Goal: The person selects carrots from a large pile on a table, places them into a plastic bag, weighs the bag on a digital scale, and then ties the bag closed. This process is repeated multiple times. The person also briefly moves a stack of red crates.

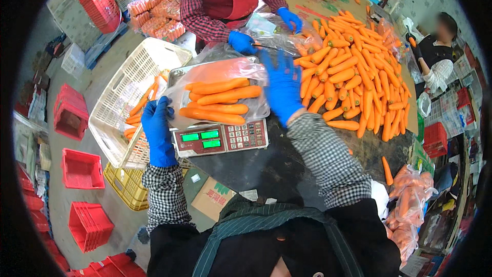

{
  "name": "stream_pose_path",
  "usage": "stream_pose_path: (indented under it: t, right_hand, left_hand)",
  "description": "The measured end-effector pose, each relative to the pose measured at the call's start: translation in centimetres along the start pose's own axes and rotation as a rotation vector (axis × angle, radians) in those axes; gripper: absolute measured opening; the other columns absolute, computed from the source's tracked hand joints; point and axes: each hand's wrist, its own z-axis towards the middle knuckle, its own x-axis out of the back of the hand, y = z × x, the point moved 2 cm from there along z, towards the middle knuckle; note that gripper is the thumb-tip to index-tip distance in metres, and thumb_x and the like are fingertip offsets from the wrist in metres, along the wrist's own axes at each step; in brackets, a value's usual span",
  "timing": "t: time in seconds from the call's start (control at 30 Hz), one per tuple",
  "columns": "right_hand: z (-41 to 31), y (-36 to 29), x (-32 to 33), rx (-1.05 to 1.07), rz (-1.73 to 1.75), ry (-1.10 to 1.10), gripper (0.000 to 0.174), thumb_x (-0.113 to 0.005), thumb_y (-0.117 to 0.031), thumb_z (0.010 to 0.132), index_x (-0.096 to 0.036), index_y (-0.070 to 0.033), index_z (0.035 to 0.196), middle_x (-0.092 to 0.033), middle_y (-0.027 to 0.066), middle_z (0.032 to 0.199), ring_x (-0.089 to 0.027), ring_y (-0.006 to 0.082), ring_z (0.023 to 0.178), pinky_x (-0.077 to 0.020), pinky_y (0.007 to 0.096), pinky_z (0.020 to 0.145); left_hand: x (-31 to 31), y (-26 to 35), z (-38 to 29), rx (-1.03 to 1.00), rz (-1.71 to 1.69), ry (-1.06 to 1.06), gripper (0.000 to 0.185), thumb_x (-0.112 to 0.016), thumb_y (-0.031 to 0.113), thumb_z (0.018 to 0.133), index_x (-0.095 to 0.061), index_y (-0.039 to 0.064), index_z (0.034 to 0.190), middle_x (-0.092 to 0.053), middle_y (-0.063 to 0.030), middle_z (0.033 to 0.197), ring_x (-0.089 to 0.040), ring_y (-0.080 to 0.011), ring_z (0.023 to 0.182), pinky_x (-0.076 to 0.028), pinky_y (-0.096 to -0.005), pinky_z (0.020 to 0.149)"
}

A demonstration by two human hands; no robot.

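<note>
Several carrots (223,96) lie in and on a clear plastic bag (179,102) over the steel pan of a digital scale (246,140) with lit green displays. My left hand (158,130), in a blue glove, has its fingers curled on the bag's left edge. At the bag's right end is my right hand (283,88), also gloved in blue, blurred and with its fingers spread; whether it touches the bag is hard to tell. Just beyond it, a large heap of loose carrots (349,69) covers the right of the table (269,169).
A cream plastic crate (111,104) holding carrots stands left of the scale. Across the table, a person (219,4) in blue gloves handles plastic bags; another person (438,57) works at the right. Red crates (82,168) line the floor. Bagged carrots (409,204) are piled at the lower right.
</note>
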Motion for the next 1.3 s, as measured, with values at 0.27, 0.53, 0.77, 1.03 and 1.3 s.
stream_pose_path:
  t: [0.27,0.53,0.77,1.03,1.3]
  right_hand:
    - [-2.4,4.5,11.7,-0.474,1.633,-0.305,0.029,-0.051,-0.006,0.087,-0.059,0.003,0.114,-0.064,0.0083,0.089,-0.058,0.0134,0.083,-0.0455,0.0271,0.078]
    - [-12.0,9.7,23.1,-0.432,1.853,-0.026,0.079,-0.067,-0.04,0.08,-0.034,0.003,0.137,-0.037,0.0191,0.141,-0.054,0.0257,0.114,-0.0493,0.0369,0.088]
    - [-24.4,11.5,25.6,-0.706,1.898,-0.133,0.083,-0.066,-0.044,0.079,-0.032,0.006,0.136,-0.043,0.0222,0.135,-0.061,0.0214,0.09,-0.049,0.031,0.079]
    - [-26.4,13.3,27.4,-0.55,1.711,-0.213,0.057,-0.062,-0.021,0.084,-0.043,0.003,0.131,-0.045,0.0192,0.134,-0.05,0.0237,0.116,-0.0428,0.0366,0.094]
    - [-26.3,15.1,25.9,-0.61,1.679,-0.223,0.041,-0.054,-0.016,0.089,-0.049,0.002,0.126,-0.051,0.015,0.128,-0.057,0.0204,0.103,-0.0445,0.0327,0.091]
  left_hand:
    - [-3.1,5.3,-1.5,0.146,-0.4,-0.132,0.017,-0.053,0.019,0.092,-0.059,0.003,0.092,-0.044,0.0022,0.059,-0.042,-0.0086,0.05,-0.04,-0.0233,0.054]
    - [-7.4,6.9,-10.9,0.387,-0.437,-0.595,0.028,-0.051,0.026,0.093,-0.06,0.0,0.101,-0.04,0.0058,0.061,-0.038,-0.005,0.053,-0.033,-0.0205,0.05]
    - [-11.9,5.2,-21.7,0.753,-0.301,-1.024,0.037,-0.059,0.014,0.084,-0.05,-0.003,0.116,-0.063,-0.0121,0.094,-0.061,-0.0137,0.071,-0.05,-0.0234,0.065]
    - [-13.9,4.7,-23.9,0.63,-0.284,-0.934,0.045,-0.058,0.015,0.083,-0.046,-0.003,0.123,-0.058,-0.0069,0.094,-0.052,-0.0093,0.068,-0.043,-0.0183,0.062]
    - [-14.1,4.6,-22.4,-1.227,0.706,-1.19,0.025,-0.066,-0.007,0.068,-0.066,0.003,0.091,-0.064,-0.0116,0.096,-0.062,-0.0276,0.087,-0.05,-0.0334,0.074]
